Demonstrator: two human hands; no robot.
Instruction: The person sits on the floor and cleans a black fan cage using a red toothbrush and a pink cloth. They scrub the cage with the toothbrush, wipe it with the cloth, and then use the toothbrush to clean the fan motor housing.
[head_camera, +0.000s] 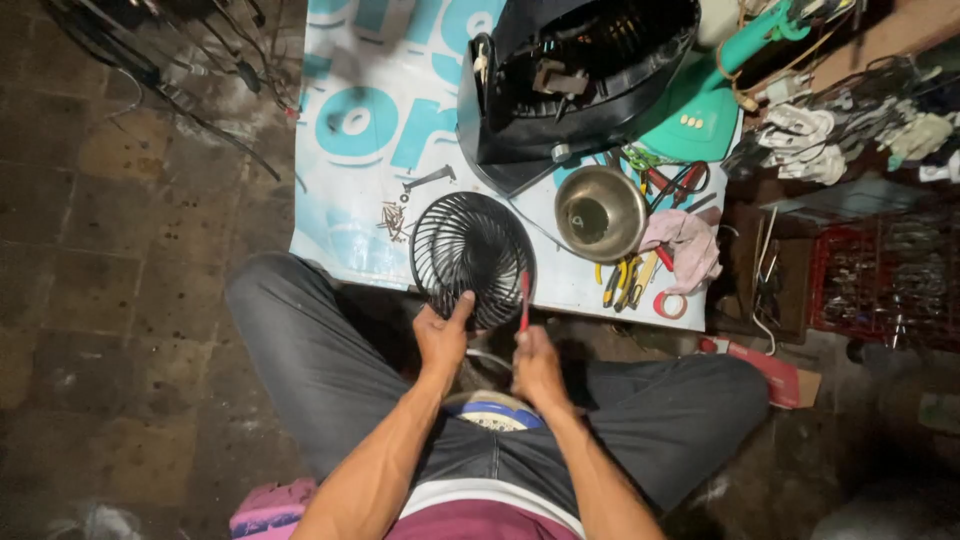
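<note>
Sitting cross-legged on a dark tiled floor (120, 230), knees spread to either side of a white and teal printed sheet (360, 170), whose upper edge runs out of view. Cut off at the top too: a large black fan housing (570, 80), its inner parts lost in shadow, and beside it a teal fan base (700, 115) only partly seen. Hard to make out at far right, a red crate (880, 280) and a heap of pale parts, all dim. Half hidden between the forearms, a round blue and white object (492, 412), kind unclear.

Resting at the sheet's near edge, just before the lap: a round black fan grille (470, 255) of thin curved spokes swirling out from a small centre, tilted slightly toward the wearer, lower rim covered by the hands. Near its right, a steel bowl (600, 212), a pink rag (685, 245), yellow-handled pliers (625, 280). To its left, a small pile of screws (392, 218).

Left hand (442, 335) closed on the grille's lower rim, thumb laid up across the spokes. Right hand (535, 365) wrapped tight around a red-handled screwdriver (524, 298), shaft upright against the grille's right edge, tip not discernible.
</note>
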